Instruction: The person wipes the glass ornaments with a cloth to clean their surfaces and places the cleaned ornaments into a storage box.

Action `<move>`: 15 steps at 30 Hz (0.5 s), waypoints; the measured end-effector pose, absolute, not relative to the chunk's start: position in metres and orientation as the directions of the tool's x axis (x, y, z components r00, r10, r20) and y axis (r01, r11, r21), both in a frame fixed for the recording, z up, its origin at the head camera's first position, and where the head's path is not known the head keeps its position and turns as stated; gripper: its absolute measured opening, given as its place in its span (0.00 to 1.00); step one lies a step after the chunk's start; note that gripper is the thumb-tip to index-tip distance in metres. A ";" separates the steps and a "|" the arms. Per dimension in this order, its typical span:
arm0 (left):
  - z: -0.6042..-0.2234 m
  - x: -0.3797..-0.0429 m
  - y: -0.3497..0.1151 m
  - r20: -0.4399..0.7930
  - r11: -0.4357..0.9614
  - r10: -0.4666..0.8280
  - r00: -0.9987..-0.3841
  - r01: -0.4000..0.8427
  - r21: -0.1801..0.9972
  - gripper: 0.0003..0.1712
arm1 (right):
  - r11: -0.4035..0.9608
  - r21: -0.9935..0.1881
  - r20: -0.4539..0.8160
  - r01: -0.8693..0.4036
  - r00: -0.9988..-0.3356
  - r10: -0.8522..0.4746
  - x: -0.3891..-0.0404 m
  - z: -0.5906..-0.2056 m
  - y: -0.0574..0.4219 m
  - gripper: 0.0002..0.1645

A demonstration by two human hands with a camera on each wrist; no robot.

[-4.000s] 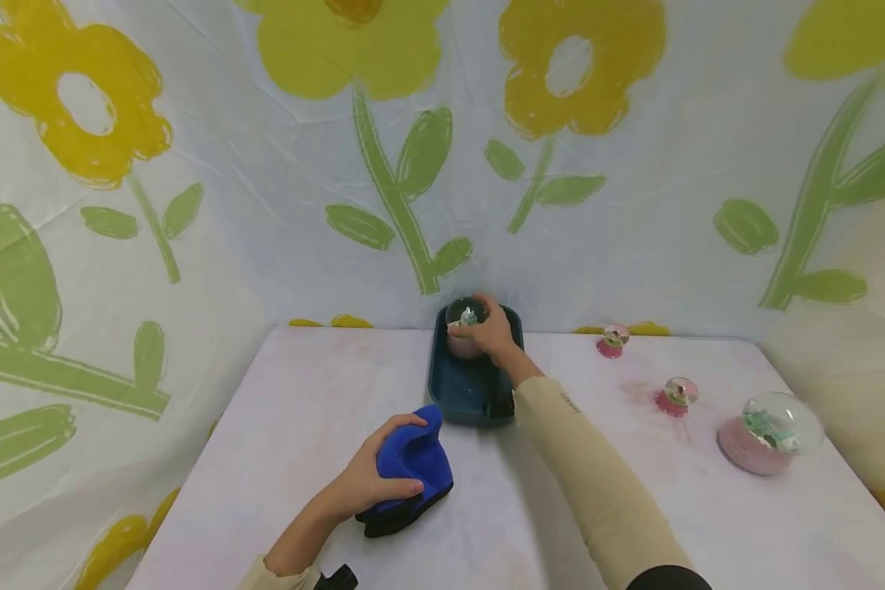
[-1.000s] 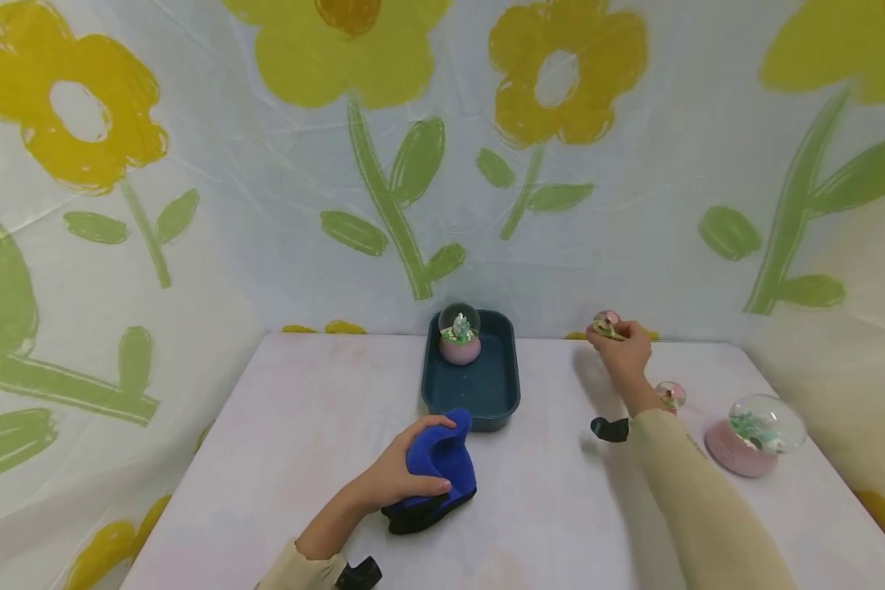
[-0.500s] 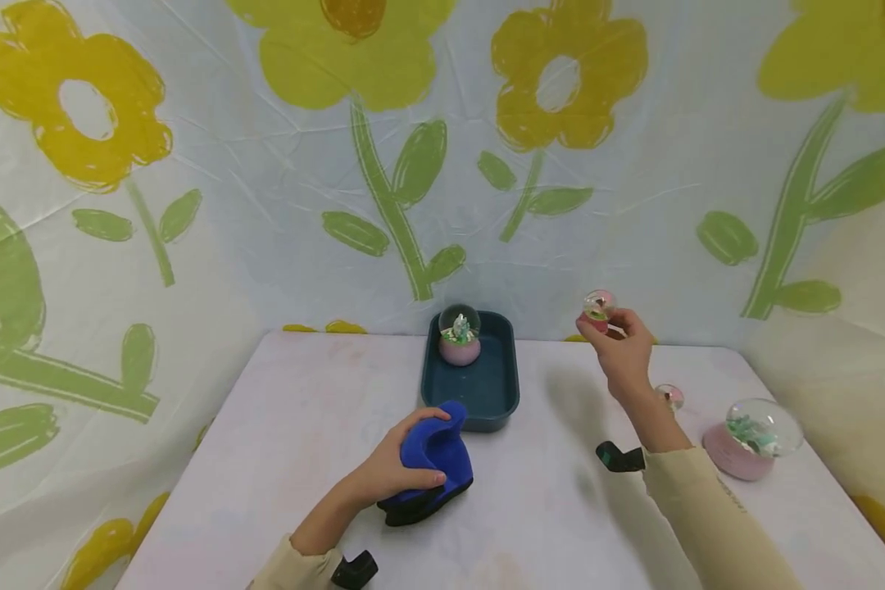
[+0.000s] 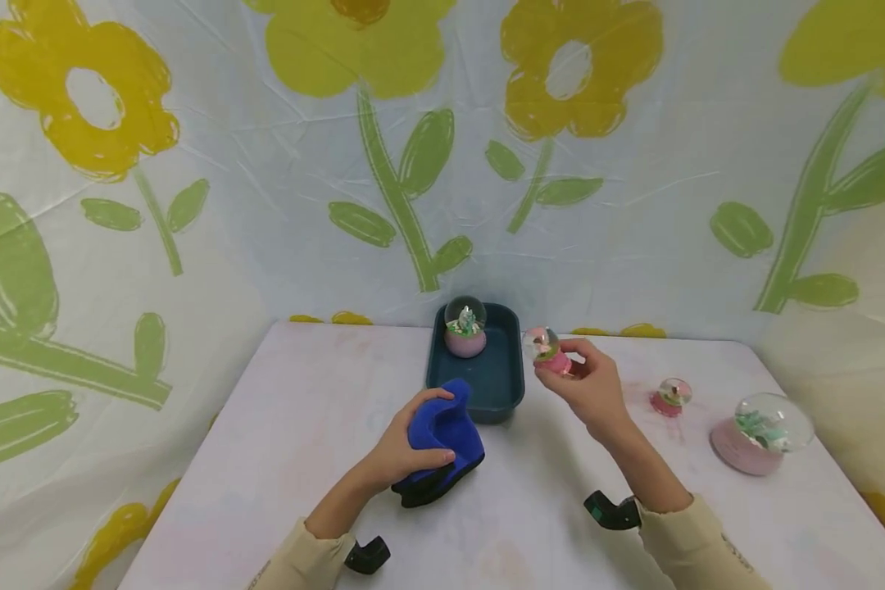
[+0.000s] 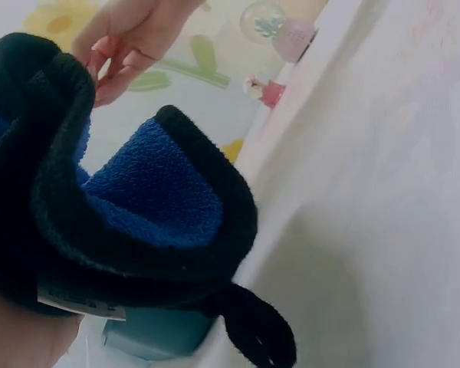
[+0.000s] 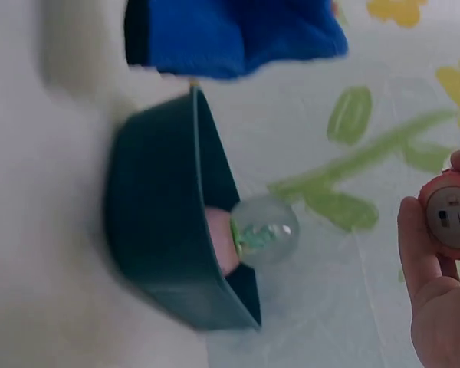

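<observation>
My left hand (image 4: 394,455) grips a folded blue towel (image 4: 448,434) with black edging, above the front of a dark teal tray (image 4: 487,385). A tag and a black hanging loop (image 5: 264,330) show on the towel in the left wrist view. My right hand (image 4: 596,393) pinches a small pink-based snow globe (image 4: 548,352) by its base, in the air just right of the tray, tilted to the left. Its round underside faces the right wrist view. Inside the tray's back left part, a medium snow globe (image 4: 465,328) with a pink base stands upright.
Another small snow globe (image 4: 669,397) stands on the white table (image 4: 324,385), to the right. Beside it is a large snow globe (image 4: 762,434) with a pink base. A flower-printed cloth backdrop (image 4: 280,205) rises behind the table and at its sides.
My right hand let go of the medium snow globe in the tray, picked up a small one at the back right, and has carried it left towards the tray. The left hand keeps its grip.
</observation>
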State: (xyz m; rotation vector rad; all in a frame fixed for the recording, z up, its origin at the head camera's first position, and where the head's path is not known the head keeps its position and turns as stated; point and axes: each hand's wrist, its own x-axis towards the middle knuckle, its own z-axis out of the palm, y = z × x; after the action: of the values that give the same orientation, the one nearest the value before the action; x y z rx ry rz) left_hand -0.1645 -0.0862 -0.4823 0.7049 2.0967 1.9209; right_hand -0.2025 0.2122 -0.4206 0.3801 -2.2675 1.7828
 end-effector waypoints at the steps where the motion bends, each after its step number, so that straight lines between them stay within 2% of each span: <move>1: -0.483 -0.165 -0.086 0.169 0.021 0.470 -0.866 0.202 0.979 0.39 | 0.217 -0.911 0.340 -0.350 -0.937 -0.084 -0.200 -0.423 0.208 0.23; 7: -0.484 -0.163 -0.080 0.189 -0.006 0.441 -0.878 0.207 0.978 0.39 | 0.217 -0.870 0.399 -0.443 -0.891 -0.218 -0.182 -0.439 0.186 0.24; 15: -0.479 -0.167 -0.069 0.235 -0.071 0.420 -0.877 0.226 0.972 0.40 | 0.260 -0.818 0.449 -0.514 -0.852 -0.271 -0.164 -0.460 0.163 0.27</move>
State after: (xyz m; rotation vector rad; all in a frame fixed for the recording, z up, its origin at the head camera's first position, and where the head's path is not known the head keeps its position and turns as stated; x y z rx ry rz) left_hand -0.1666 -0.0688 -0.4792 0.7167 2.0402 2.0816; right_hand -0.1637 0.1633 -0.4602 0.7335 -2.3112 1.6308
